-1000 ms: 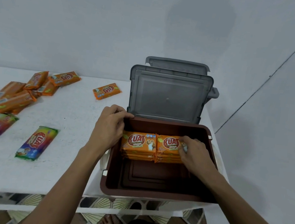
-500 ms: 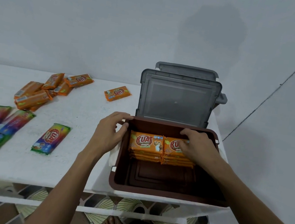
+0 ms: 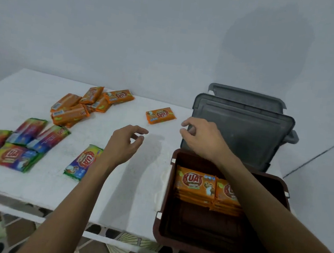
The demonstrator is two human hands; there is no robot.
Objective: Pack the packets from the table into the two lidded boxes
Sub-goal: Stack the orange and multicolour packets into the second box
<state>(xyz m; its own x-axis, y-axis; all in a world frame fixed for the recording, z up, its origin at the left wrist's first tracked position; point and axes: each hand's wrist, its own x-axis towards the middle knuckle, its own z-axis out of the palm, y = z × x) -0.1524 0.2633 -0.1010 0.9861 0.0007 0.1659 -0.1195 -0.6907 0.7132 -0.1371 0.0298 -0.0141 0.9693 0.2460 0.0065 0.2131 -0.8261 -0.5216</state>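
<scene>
Both hands empty above the table and the open box, centre of the frame

The left hand (image 3: 122, 144) hangs over the white table (image 3: 20, 180) with fingers loosely curled round nothing; the right hand (image 3: 202, 138), equally loose and empty, is in front of the raised grey lid (image 3: 244, 131) above the brown box (image 3: 159, 225) at lower right. Two stacks of orange packets (image 3: 195, 183) lie against the box's far wall, the right stack partly covered by the right forearm. A second lid (image 3: 246, 96) peeks out behind; its box is hidden. One lone orange packet (image 3: 160, 115) lies just beyond the hands, an orange pile (image 3: 76, 109) at upper left. The multicoloured packets (image 3: 14, 146) at far left are cut off by the frame edge, and a single multicoloured packet (image 3: 84, 161) is partly hidden by the left wrist
</scene>
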